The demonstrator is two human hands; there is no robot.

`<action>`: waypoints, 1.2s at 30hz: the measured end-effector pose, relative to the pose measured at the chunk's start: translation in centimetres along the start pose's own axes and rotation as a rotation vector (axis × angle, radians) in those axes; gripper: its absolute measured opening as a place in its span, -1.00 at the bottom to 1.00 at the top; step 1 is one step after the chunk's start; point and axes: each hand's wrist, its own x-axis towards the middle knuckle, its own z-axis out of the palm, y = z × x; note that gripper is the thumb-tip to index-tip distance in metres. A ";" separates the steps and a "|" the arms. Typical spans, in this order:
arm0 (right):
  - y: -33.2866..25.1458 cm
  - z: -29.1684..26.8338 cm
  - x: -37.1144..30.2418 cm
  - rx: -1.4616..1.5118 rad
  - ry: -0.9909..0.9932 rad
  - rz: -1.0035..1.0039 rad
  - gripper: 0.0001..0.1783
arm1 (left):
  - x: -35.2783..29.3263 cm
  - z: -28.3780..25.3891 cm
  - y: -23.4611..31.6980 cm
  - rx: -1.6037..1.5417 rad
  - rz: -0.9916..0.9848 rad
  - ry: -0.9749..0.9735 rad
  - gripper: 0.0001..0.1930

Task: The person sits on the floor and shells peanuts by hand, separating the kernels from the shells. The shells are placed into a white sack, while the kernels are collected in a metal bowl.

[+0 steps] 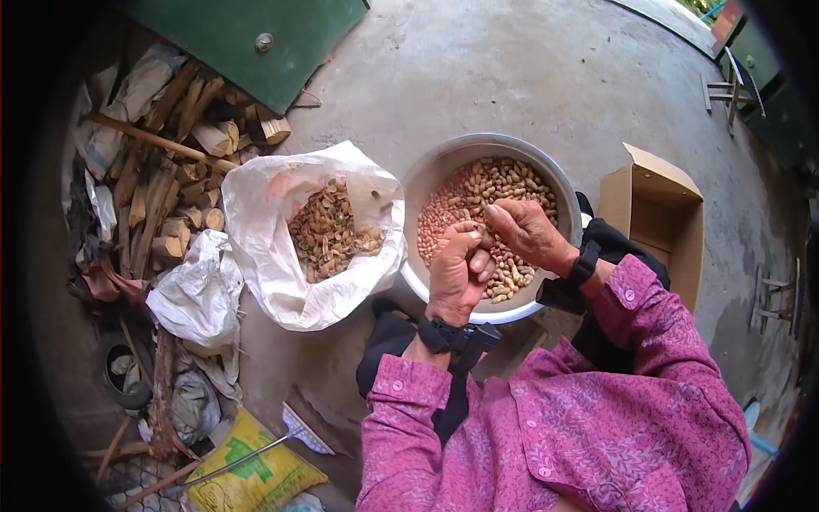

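A wide metal basin (556, 167) stands before me, with shelled pink peanut kernels (437, 213) on its left side and unshelled peanuts (512, 181) on its right and near side. Both of my hands are above the basin, their fingertips close together. My left hand (461, 271) is closed, its fingers curled toward the palm. My right hand (533, 236) is closed too, thumb and fingers pinched beside the left fingertips. Whatever lies between the fingers is too small to make out. Left of the basin, an open white sack (254, 218) holds broken peanut shells (328, 230).
An open cardboard box (653, 200) stands right of the basin. Stacked firewood (183, 183), a white plastic bag (200, 290) and a yellow sack (256, 469) with a long-handled tool (294, 431) lie on the left. A green panel (256, 64) is at the far left.
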 end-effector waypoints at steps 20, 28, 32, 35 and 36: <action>-0.1 -1.5 0.4 0.854 -0.142 0.620 -0.65 | -0.8 1.1 1.1 0.407 0.203 0.112 -0.83; -0.1 -1.1 0.1 0.571 -0.222 0.500 -0.72 | -0.3 1.2 0.2 0.400 0.092 0.058 -0.89; 0.5 -1.4 0.3 0.794 -0.148 0.613 -0.80 | 0.5 0.3 0.1 0.183 0.028 0.079 -0.88; -0.1 -1.9 0.4 1.008 -0.093 0.604 -0.84 | 0.8 0.2 0.0 0.057 0.012 0.142 -0.84; 0.3 -2.1 0.5 1.106 -0.138 0.542 -0.86 | 0.8 0.2 0.0 0.035 0.012 0.159 -0.82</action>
